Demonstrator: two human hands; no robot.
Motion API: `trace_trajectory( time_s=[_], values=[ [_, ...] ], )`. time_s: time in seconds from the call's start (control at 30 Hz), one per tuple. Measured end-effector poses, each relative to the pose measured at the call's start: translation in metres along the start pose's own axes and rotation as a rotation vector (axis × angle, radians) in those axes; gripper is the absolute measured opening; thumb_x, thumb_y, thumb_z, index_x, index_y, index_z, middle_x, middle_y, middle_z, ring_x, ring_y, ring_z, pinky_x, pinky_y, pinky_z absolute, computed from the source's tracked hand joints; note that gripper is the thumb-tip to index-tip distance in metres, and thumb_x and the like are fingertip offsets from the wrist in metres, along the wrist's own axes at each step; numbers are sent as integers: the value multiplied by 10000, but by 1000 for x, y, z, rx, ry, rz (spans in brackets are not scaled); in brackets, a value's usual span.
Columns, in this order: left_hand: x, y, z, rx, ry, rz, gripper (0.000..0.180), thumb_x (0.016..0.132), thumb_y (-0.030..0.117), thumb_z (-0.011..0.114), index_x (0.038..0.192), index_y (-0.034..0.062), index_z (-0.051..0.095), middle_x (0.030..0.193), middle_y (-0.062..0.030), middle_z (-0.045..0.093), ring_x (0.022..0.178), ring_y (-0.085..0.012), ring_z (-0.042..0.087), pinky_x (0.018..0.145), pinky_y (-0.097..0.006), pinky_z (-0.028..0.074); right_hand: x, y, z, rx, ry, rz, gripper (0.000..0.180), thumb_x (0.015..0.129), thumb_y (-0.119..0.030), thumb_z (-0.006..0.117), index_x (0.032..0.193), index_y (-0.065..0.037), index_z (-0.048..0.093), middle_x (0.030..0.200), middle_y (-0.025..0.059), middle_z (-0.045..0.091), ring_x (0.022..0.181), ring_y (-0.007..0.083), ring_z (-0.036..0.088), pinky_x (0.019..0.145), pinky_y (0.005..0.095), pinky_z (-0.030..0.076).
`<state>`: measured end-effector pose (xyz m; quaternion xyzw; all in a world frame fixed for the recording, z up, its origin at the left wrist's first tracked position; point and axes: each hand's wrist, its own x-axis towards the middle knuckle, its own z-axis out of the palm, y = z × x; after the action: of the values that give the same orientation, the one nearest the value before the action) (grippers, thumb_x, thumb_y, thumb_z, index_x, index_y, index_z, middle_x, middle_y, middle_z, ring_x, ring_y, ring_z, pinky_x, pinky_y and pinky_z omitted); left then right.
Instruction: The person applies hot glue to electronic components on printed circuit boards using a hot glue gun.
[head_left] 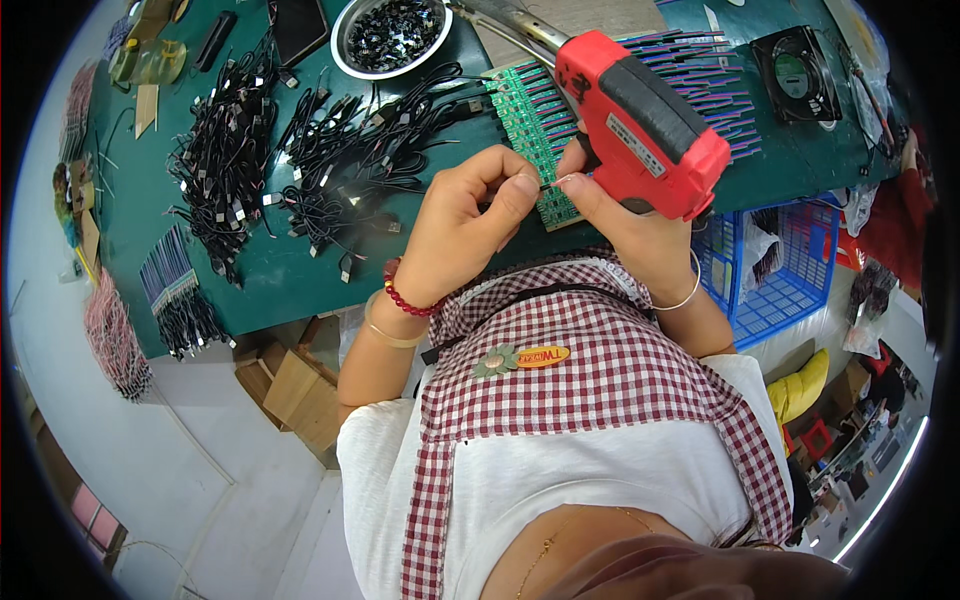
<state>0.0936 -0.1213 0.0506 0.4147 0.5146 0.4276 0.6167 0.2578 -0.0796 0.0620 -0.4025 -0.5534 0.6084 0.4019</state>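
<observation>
My left hand (475,215) is closed, thumb and forefinger pinching the end of a thin dark cable (545,186). Facing it, my right hand (630,220) pinches the fine pinkish wire ends (565,180) between thumb and finger. A red and black soldering gun (640,125) lies over the right hand's fingers, its metal nozzle pointing to the far left. Whether the hidden fingers of that hand grip it, I cannot tell. Below the hands and gun is a panel of small green circuit boards (530,125), with rows of dark multicoloured wires (690,75) behind and to the right.
Black USB cables (225,160) lie heaped on the green table (270,300). A metal bowl (340,50) of small black parts stands at the back. A fan (795,75) sits far right, above a blue crate (785,290). Wire bundles (180,285) hang over the left edge.
</observation>
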Motion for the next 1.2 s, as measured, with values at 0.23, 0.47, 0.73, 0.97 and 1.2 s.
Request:
trace_trajectory(
  time_s=[0.23,0.47,0.73,0.97,1.2],
  values=[
    [0,0,6,15,28,64,90,848,90,562,839,6,531,691,12,512,542,-31,446,467,-181,351,-2,6,-4,-60,-48,-82,173,773,18,624,939,-17,589,818,14,602,734,58,561,635,212,457],
    [4,1,9,421,194,391,74,732,-3,615,778,-10,557,693,-42,536,567,-78,516,486,-199,410,-1,5,3,-7,83,0,165,762,-8,647,917,-17,593,814,12,605,730,62,566,636,211,460],
    [8,2,13,589,244,522,98,715,-19,623,784,11,560,728,-55,526,561,-150,542,478,-253,430,1,7,-6,-8,24,136,179,757,-77,657,914,-17,596,799,7,600,699,68,555,628,222,456],
    [23,4,-3,871,257,626,81,720,-1,630,784,20,583,752,-67,555,670,-181,551,568,-282,443,7,9,-12,19,27,161,396,758,-4,644,1123,21,493,873,75,608,806,141,590,741,259,470],
    [57,-15,-32,1088,316,566,75,731,64,646,776,45,589,771,-44,548,710,-207,557,606,-300,446,-14,12,-42,65,187,114,349,820,-25,576,1142,46,459,706,61,543,575,117,509,545,237,414]
  ],
)
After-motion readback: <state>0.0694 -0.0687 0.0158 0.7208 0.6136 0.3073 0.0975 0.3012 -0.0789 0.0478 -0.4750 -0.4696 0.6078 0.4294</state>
